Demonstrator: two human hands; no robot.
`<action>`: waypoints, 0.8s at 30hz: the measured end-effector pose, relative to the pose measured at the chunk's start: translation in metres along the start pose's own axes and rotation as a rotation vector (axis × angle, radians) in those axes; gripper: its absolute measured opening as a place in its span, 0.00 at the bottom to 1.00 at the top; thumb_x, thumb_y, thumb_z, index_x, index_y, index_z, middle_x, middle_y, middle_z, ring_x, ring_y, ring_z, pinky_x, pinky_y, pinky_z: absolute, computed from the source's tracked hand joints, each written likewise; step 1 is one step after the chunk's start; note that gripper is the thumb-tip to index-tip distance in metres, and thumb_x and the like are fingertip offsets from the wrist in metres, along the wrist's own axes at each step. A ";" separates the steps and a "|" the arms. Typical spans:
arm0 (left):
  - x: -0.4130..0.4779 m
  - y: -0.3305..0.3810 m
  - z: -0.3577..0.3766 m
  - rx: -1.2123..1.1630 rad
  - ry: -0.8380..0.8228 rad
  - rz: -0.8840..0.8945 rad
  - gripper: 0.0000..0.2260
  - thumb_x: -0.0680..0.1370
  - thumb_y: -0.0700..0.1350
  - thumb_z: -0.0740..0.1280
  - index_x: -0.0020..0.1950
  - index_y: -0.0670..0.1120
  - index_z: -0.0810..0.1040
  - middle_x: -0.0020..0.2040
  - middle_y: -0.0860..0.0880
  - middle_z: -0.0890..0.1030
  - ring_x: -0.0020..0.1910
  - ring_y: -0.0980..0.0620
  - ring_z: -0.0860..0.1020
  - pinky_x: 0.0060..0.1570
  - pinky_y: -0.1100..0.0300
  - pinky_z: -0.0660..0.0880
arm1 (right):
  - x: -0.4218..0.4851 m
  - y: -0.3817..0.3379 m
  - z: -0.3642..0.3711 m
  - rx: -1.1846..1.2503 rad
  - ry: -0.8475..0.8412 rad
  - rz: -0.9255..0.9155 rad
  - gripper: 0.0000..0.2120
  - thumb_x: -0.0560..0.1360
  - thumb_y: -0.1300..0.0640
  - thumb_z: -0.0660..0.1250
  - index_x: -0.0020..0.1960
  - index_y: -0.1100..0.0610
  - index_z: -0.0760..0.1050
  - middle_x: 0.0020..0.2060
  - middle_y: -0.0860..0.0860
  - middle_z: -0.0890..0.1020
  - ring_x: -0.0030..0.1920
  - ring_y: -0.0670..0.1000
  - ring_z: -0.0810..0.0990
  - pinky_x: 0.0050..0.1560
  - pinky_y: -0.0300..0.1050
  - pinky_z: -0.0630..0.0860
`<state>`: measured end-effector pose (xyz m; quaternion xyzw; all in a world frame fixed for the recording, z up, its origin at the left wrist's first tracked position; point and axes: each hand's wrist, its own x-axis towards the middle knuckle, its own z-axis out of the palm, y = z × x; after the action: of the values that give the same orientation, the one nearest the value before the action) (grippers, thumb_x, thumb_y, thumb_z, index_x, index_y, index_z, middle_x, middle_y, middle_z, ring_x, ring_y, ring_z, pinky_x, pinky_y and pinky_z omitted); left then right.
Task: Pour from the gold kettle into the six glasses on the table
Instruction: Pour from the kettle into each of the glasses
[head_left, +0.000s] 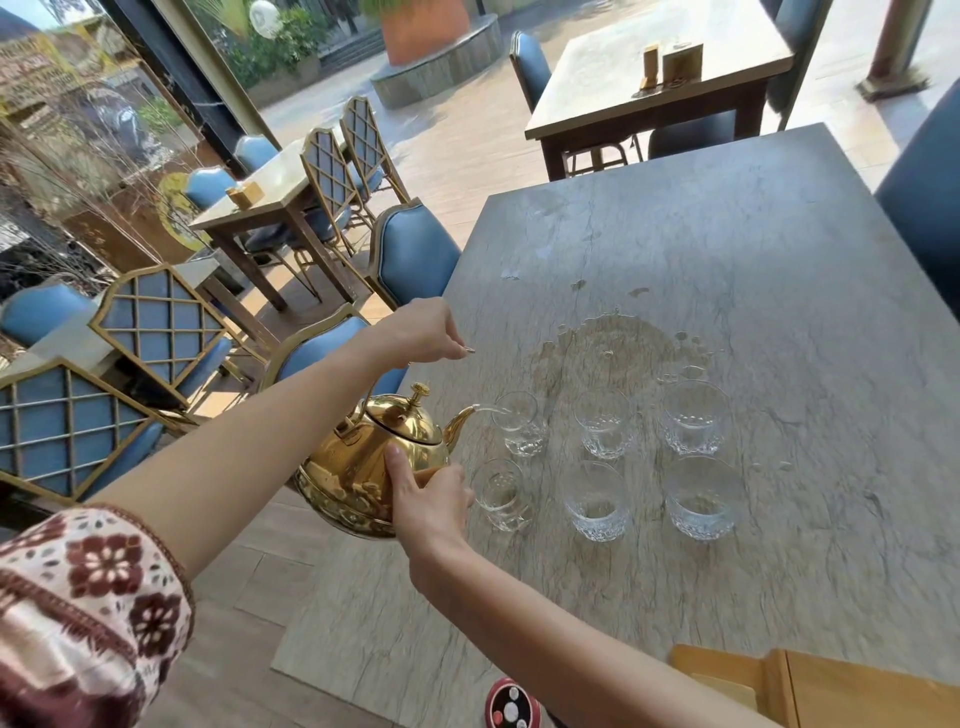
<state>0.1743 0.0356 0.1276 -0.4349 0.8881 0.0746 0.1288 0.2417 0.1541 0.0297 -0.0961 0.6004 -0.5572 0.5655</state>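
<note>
While the left hand (423, 332) gripped the handle overhead with fingers curled shut, the right hand (431, 501) pressed flat fingers against the tilted gold kettle (363, 467), its spout over the far-left glass (519, 423).

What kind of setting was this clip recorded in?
Most likely a restaurant or cafe dining area, open to an outdoor courtyard. Several matching tables stand with blue padded gold-framed chairs, small holders sit on the tabletops, and beyond lies paving with a large planter.
</note>
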 end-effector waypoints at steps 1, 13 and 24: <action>0.000 0.000 0.000 -0.001 0.002 0.000 0.16 0.78 0.46 0.65 0.62 0.39 0.79 0.53 0.44 0.82 0.28 0.60 0.69 0.22 0.71 0.63 | 0.001 0.001 0.000 0.000 0.000 -0.002 0.32 0.76 0.38 0.66 0.68 0.60 0.64 0.68 0.59 0.66 0.71 0.61 0.68 0.72 0.59 0.68; -0.009 -0.007 0.007 -0.087 0.078 0.019 0.15 0.78 0.45 0.66 0.62 0.40 0.80 0.49 0.45 0.82 0.29 0.59 0.69 0.24 0.70 0.63 | 0.009 0.018 -0.005 -0.066 0.029 -0.074 0.31 0.75 0.38 0.68 0.68 0.59 0.65 0.65 0.57 0.67 0.69 0.60 0.69 0.71 0.58 0.69; -0.078 -0.022 0.004 -0.365 0.451 0.094 0.15 0.79 0.43 0.65 0.64 0.42 0.78 0.55 0.37 0.81 0.44 0.49 0.80 0.26 0.76 0.64 | -0.006 0.041 -0.027 -0.494 0.099 -0.490 0.48 0.75 0.31 0.56 0.82 0.59 0.44 0.82 0.55 0.48 0.83 0.54 0.43 0.82 0.53 0.45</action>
<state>0.2384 0.0825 0.1461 -0.4149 0.8853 0.1406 -0.1559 0.2432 0.1883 -0.0058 -0.3441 0.7030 -0.5180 0.3450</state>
